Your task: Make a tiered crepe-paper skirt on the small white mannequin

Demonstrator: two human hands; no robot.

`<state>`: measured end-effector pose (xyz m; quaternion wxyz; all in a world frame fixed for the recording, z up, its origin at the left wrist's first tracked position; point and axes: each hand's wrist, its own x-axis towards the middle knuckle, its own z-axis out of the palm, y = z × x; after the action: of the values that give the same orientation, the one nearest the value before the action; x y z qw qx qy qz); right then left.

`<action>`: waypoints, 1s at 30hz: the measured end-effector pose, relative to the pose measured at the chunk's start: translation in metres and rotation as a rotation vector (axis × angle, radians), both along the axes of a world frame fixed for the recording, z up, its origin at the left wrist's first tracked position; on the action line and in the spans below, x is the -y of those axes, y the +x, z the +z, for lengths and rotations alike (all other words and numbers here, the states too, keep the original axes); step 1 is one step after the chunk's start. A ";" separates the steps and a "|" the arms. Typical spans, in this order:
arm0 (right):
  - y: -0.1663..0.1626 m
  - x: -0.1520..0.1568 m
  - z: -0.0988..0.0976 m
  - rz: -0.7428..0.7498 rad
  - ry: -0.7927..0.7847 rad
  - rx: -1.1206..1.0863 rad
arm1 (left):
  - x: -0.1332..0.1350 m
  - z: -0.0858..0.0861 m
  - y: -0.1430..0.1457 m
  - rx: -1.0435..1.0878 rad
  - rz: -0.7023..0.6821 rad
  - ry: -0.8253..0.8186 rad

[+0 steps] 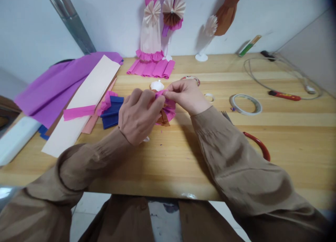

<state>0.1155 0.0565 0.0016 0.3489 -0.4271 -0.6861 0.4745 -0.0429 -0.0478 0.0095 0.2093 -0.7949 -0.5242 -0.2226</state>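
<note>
Where it's pinched, pink paper (169,109) bunches.

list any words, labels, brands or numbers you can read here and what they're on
No text can be read in this view.
green and white tube: any label is too small and blurred to read.
red cutter: no marking can be made out.
pink crepe paper, pinched by the left hand and right hand: plain, no print.

Loose tan-brown long sleeves (244,179), gathered cuffs (202,119)
</note>
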 end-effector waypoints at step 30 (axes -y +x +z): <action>-0.002 -0.002 -0.006 -0.063 0.038 0.039 | -0.031 -0.011 -0.043 0.011 -0.133 -0.227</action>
<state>0.1131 0.0586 -0.0044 0.3582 -0.4511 -0.6878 0.4417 -0.0855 -0.0168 -0.0019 0.0997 -0.8453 -0.4932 -0.1797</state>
